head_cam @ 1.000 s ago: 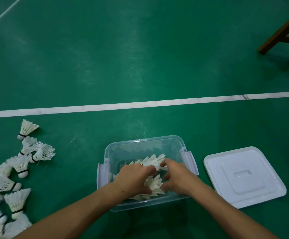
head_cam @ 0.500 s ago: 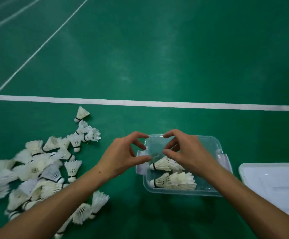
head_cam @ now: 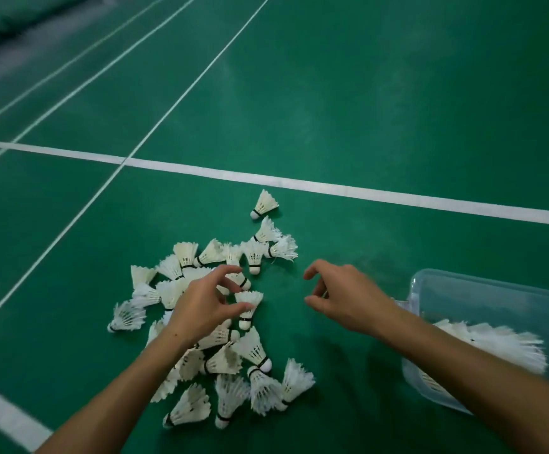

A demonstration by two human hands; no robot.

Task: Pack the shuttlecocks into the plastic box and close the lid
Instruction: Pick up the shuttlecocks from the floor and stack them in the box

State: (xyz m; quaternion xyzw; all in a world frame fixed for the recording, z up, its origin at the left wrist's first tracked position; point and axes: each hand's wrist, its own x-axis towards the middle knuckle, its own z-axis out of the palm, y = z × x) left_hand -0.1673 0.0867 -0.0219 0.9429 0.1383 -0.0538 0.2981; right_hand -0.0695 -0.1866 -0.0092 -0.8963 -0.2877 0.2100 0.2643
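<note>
A loose heap of white feather shuttlecocks (head_cam: 220, 326) lies on the smooth green court floor (head_cam: 348, 109), left of the middle, each one a flared cone of ragged feathers ending in a small rounded cork tip with a dark band. Most lie on their sides and overlap; one shuttlecock (head_cam: 264, 204) sits apart at the far edge of the heap, near a broad white line (head_cam: 332, 186).

The left hand (head_cam: 201, 306) hovers over the middle of the heap, fingers curled and spread, thumb and forefinger apart around the feather skirt of a shuttlecock (head_cam: 248, 306) that stands cork down; whether they touch it I cannot tell. The right hand (head_cam: 341, 296) hangs over bare floor just right of the heap, loosely open, fingers bent, holding nothing.

At the right edge stands the clear plastic box (head_cam: 463, 296), with rounded corners and thin glossy walls, cut off by the frame. More shuttlecocks (head_cam: 495, 345) lie inside it, feathers pointing right. The right forearm crosses its near corner.

Between heap and box the floor is open. Thin white lines (head_cam: 181, 93) run off to the far left.
</note>
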